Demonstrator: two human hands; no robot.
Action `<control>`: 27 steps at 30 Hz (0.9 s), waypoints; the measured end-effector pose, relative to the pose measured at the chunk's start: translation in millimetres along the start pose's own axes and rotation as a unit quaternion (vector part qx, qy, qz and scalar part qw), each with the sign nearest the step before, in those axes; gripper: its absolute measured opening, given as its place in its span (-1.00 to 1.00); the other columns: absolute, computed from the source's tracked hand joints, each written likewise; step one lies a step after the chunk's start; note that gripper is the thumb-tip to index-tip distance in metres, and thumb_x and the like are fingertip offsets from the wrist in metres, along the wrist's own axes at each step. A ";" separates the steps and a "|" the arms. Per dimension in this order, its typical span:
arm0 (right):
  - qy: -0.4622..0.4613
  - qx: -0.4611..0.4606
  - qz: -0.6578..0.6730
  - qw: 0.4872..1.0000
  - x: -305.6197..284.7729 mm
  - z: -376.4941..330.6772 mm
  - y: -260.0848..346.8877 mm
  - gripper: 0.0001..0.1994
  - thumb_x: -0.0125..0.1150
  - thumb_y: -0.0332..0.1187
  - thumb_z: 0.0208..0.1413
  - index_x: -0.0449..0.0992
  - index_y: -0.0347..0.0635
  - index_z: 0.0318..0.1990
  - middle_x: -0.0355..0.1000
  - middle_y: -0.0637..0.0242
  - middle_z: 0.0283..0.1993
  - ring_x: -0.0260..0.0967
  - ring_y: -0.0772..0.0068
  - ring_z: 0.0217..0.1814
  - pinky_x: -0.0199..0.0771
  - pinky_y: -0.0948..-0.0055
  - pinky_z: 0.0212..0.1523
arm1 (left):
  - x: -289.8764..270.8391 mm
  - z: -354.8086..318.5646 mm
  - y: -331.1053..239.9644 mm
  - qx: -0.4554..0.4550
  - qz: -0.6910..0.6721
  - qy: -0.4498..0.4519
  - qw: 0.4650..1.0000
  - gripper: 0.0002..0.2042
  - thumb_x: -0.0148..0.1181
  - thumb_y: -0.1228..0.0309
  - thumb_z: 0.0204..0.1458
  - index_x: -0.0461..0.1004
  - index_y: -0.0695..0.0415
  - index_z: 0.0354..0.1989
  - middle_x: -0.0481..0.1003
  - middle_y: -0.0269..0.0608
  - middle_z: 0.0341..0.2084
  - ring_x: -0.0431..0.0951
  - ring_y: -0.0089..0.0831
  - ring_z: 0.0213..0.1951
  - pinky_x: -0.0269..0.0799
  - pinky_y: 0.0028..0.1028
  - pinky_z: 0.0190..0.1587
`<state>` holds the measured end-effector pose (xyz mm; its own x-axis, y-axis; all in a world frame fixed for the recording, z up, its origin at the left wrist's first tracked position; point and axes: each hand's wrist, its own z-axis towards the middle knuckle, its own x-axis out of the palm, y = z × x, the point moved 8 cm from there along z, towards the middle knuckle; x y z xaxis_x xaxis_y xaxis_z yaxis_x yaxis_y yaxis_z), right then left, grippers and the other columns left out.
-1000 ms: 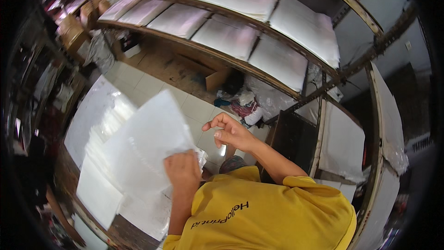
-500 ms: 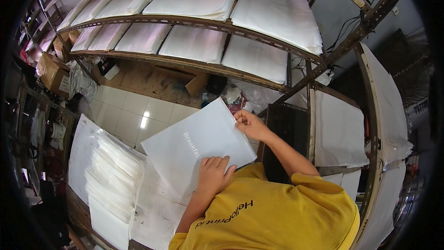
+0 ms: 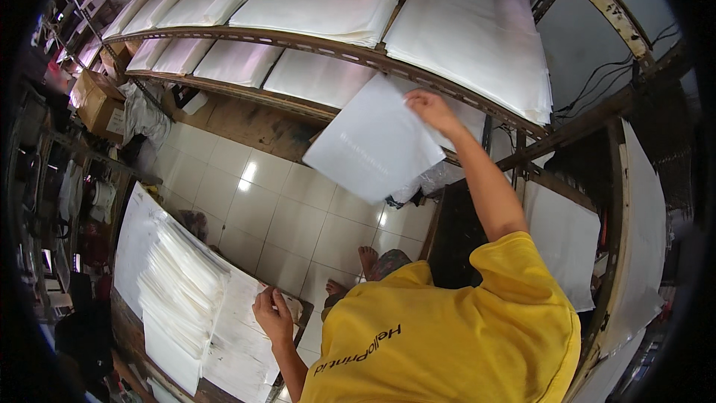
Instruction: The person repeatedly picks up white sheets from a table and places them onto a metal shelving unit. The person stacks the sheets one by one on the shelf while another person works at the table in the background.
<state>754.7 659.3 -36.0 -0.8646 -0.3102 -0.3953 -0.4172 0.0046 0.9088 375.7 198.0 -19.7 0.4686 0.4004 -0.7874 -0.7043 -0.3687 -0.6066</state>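
The right hand (image 3: 434, 115) holds a pale sheet (image 3: 373, 142) with faint lettering aloft, its fingers pinching the sheet's upper right edge. The sheet hangs tilted over the tiled floor (image 3: 280, 201), overlapping the front edge of the lower shelf (image 3: 246, 92) in view. The left hand (image 3: 273, 316) is at the tabletop's (image 3: 242, 347) right-hand corner, fingers loosely bent; whether they grip anything I cannot tell. Between that hand and the tabletop's left edge lies a fanned stack of white sheets (image 3: 183, 291).
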 end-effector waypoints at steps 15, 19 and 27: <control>-0.337 0.240 -0.229 0.881 -234.9 -30.2 -276.1 -0.48 -0.09 -0.04 0.33 0.32 -0.12 0.32 0.21 0.12 0.40 0.17 0.14 0.38 0.12 0.19 0.36 | 44.5 -23.1 54.9 -0.110 -0.041 0.007 0.993 -0.78 0.02 0.36 0.19 0.46 0.24 -0.40 0.44 -0.01 -0.60 0.42 0.02 -0.52 0.28 -0.11 -0.40; -0.351 0.241 -0.240 0.872 -236.6 -31.6 -276.6 -0.49 -0.10 -0.05 0.33 0.32 -0.12 0.31 0.22 0.12 0.39 0.17 0.12 0.38 0.14 0.18 0.35 | 45.1 -22.6 58.5 -0.095 -0.004 -0.014 0.995 -0.77 0.03 0.36 0.19 0.46 0.23 -0.44 0.44 0.01 -0.61 0.41 0.04 -0.54 0.27 -0.10 -0.43; -0.370 0.240 -0.276 0.854 -237.1 -38.7 -275.3 -0.50 -0.11 -0.06 0.34 0.33 -0.11 0.31 0.24 0.11 0.37 0.18 0.08 0.37 0.17 0.15 0.33 | 40.8 -12.4 33.1 -0.054 0.037 -0.047 0.997 -0.72 0.02 0.33 0.19 0.45 0.28 -0.47 0.43 0.07 -0.64 0.40 0.05 -0.58 0.29 -0.14 -0.48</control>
<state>1085.4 694.8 -187.3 -0.3648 0.2942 -0.8834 -0.7315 0.4965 0.4674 378.2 191.8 -73.2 0.3616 0.4446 -0.8195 -0.6708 -0.4864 -0.5599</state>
